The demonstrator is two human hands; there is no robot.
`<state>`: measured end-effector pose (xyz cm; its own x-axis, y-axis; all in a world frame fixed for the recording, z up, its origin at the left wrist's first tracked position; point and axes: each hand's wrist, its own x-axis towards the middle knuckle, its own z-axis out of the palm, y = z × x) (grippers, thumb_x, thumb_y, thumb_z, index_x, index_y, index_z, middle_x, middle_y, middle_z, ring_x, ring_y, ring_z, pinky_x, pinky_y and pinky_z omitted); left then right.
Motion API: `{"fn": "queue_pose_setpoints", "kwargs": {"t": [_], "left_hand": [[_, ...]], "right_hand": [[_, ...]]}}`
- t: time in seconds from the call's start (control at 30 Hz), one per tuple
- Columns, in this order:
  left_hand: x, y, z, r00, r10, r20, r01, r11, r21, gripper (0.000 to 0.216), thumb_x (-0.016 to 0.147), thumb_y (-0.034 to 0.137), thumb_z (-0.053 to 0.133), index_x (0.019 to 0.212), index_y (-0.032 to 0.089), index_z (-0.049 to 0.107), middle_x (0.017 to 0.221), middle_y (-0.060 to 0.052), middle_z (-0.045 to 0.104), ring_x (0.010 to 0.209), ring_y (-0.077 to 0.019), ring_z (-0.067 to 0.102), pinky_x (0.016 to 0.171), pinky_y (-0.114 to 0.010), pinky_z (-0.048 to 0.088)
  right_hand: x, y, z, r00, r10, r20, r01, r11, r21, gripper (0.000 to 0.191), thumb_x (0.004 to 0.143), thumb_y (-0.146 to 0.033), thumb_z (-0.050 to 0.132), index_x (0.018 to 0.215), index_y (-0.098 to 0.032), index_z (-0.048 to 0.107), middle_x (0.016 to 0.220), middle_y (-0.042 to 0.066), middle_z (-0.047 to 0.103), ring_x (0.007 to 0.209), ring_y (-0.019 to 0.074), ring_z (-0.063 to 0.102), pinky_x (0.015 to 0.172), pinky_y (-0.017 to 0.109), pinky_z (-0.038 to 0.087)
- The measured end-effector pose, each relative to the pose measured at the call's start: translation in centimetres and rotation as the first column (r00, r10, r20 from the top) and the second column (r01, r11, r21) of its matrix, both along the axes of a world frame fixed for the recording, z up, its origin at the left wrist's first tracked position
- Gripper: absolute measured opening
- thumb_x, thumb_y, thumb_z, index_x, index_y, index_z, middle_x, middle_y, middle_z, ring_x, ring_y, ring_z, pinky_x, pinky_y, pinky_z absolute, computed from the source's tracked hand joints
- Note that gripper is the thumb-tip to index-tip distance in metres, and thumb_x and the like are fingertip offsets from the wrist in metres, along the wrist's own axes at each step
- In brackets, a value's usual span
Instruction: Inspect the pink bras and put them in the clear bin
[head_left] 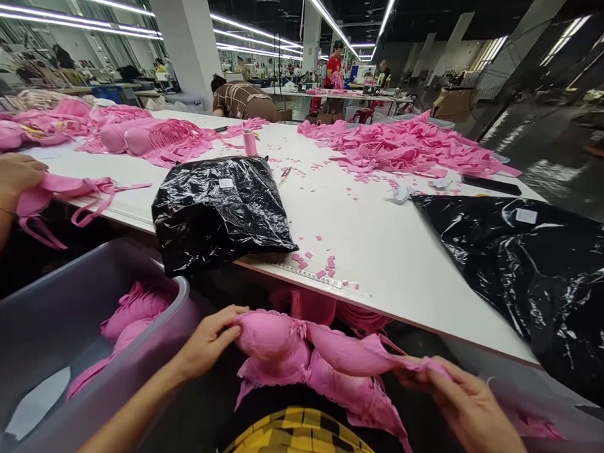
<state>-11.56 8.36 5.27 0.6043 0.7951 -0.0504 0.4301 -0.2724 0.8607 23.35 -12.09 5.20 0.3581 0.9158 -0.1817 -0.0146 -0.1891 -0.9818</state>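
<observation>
Your left hand [207, 341] pinches pink padded lace bra [308, 363] at 6 o'clock, below white table's [383, 249] edge; right hand [465, 406] grips strap end. Soft, light, floppy; best held by cup edges.

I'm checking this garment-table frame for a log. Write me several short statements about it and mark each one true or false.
1. Both hands hold a pink bra below the table edge. True: the left hand grips one cup, the right hand the other end.
2. The grey bin holds blue fabric. False: it holds pink pieces.
3. A black plastic bag lies on the white table. True.
4. The spool on the table is green. False: it is pink.
5. Another person's hand rests on a pink garment at far left. True.
</observation>
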Motion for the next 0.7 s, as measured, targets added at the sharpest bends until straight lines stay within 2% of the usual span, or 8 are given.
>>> {"fn": "queue_pose_setpoints", "kwargs": {"t": [0.1, 0.17, 0.27, 0.33, 0.4, 0.47, 0.6, 0.7], "left_hand": [[0.0, 0.7, 3.8, 0.982, -0.154, -0.109, 0.139, 0.981, -0.132, 0.030, 0.083, 0.041, 0.044, 0.073, 0.016, 0.057, 0.077, -0.001, 0.059, 0.078, -0.0176, 0.053, 0.072, -0.025, 0.044], [0.9, 0.9, 3.6, 0.943, -0.255, -0.213, 0.224, 0.962, -0.159, 0.033, 0.084, 0.042, 0.041, 0.068, 0.016, 0.053, 0.068, 0.001, 0.053, 0.068, -0.0145, 0.049, 0.062, -0.023, 0.041], [3.0, 0.8, -0.5, 0.853, -0.307, -0.423, 0.292, 0.951, -0.102, 0.028, 0.084, 0.036, 0.041, 0.069, 0.016, 0.054, 0.070, 0.000, 0.053, 0.070, -0.0157, 0.052, 0.066, -0.025, 0.042], [4.1, 0.5, -3.7, 0.789, -0.263, -0.555, 0.299, 0.954, -0.026, 0.028, 0.086, 0.033, 0.038, 0.080, 0.015, 0.059, 0.086, -0.005, 0.056, 0.080, -0.0183, 0.056, 0.077, -0.030, 0.044], [4.8, 0.2, -5.7, 0.737, -0.181, -0.651, 0.275, 0.961, 0.044, 0.029, 0.088, 0.031, 0.036, 0.094, 0.016, 0.060, 0.104, -0.010, 0.055, 0.086, -0.0205, 0.059, 0.081, -0.034, 0.046], [5.1, 0.1, -6.2, 0.708, -0.108, -0.698, 0.262, 0.958, 0.117, 0.030, 0.088, 0.029, 0.037, 0.105, 0.017, 0.058, 0.116, -0.013, 0.052, 0.091, -0.0229, 0.061, 0.081, -0.037, 0.048], [6.2, 0.6, -6.6, 0.773, -0.077, -0.629, 0.312, 0.910, 0.272, 0.033, 0.088, 0.031, 0.037, 0.107, 0.020, 0.062, 0.124, -0.011, 0.056, 0.112, -0.0246, 0.055, 0.097, -0.039, 0.043], [8.2, 1.7, -9.0, 0.817, -0.112, -0.566, 0.334, 0.892, 0.304, 0.039, 0.083, 0.041, 0.044, 0.113, 0.023, 0.062, 0.124, -0.009, 0.059, 0.112, -0.0274, 0.056, 0.097, -0.041, 0.044]], "right_hand": [[1.3, -1.2, 2.3, 0.965, -0.133, -0.224, 0.117, 0.989, -0.087, 0.039, 0.071, -0.053, 0.065, 0.053, -0.019, 0.057, 0.046, 0.003, 0.058, 0.050, 0.0184, 0.057, 0.053, 0.028, 0.049], [1.8, -1.5, 1.8, 0.970, -0.141, -0.198, 0.100, 0.974, -0.205, 0.041, 0.072, -0.055, 0.062, 0.055, -0.019, 0.057, 0.038, -0.001, 0.050, 0.041, 0.0143, 0.050, 0.044, 0.024, 0.042], [2.9, -1.3, -2.2, 1.000, -0.026, -0.003, 0.023, 0.907, -0.420, 0.037, 0.066, -0.053, 0.063, 0.057, -0.018, 0.057, 0.035, -0.004, 0.045, 0.035, 0.0114, 0.043, 0.036, 0.020, 0.024], [4.1, -1.3, -5.7, 0.987, 0.038, 0.158, 0.057, 0.832, -0.552, 0.032, 0.056, -0.049, 0.066, 0.055, -0.018, 0.058, 0.036, -0.004, 0.047, 0.032, 0.0112, 0.041, 0.036, 0.021, 0.021], [5.7, -1.9, -8.6, 0.959, 0.004, 0.283, 0.157, 0.825, -0.543, 0.033, 0.059, -0.048, 0.062, 0.068, -0.017, 0.065, 0.034, -0.004, 0.045, 0.033, 0.0127, 0.041, 0.039, 0.024, 0.028], [7.2, -2.6, -9.8, 0.933, -0.084, 0.349, 0.254, 0.842, -0.476, 0.035, 0.062, -0.048, 0.059, 0.075, -0.016, 0.068, 0.041, -0.002, 0.052, 0.040, 0.0157, 0.047, 0.042, 0.027, 0.035], [8.0, -3.8, -7.4, 0.917, -0.159, 0.366, 0.313, 0.855, -0.413, 0.029, 0.059, -0.042, 0.062, 0.075, -0.019, 0.070, 0.063, 0.005, 0.066, 0.055, 0.0214, 0.058, 0.047, 0.030, 0.046], [7.3, -4.0, -3.5, 0.954, -0.121, 0.276, 0.212, 0.921, -0.326, 0.036, 0.067, -0.044, 0.062, 0.092, -0.019, 0.071, 0.084, 0.007, 0.071, 0.070, 0.0226, 0.064, 0.057, 0.030, 0.051]]}}
